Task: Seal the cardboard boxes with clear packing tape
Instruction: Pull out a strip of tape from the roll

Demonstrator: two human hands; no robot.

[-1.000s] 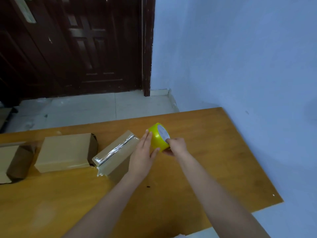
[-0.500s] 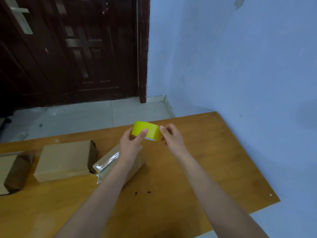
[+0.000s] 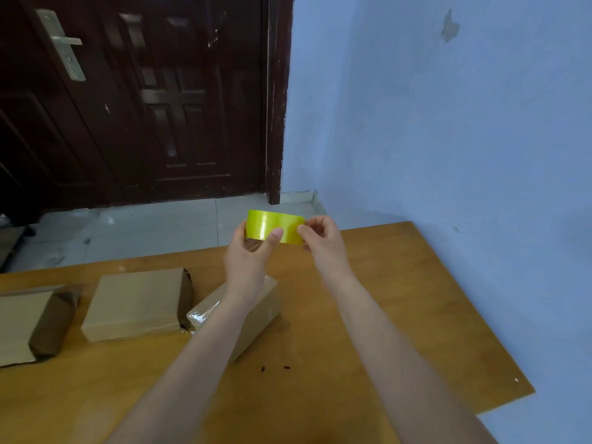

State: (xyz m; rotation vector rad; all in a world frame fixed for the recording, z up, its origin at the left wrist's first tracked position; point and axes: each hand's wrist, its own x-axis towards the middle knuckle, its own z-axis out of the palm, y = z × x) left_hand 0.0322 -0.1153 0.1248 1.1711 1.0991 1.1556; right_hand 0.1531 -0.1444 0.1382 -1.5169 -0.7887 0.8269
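Wooden table point(image 3: 400, 315) with three cardboard boxes point(image 3: 134, 302)

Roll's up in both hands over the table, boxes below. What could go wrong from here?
1. The right hand pinches at the edge of the glossy yellow-green tape roll held by the left hand; the tape end may be hard to find or tear narrow.
2. The shiny tape-wrapped cardboard box lies half hidden under the left forearm, so tape could land crooked.

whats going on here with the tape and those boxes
A person holds a yellow-green tape roll up above the wooden table. The left hand grips the roll while the right hand pinches at its edge. Three cardboard boxes lie on the table, the nearest one partly wrapped in clear tape.
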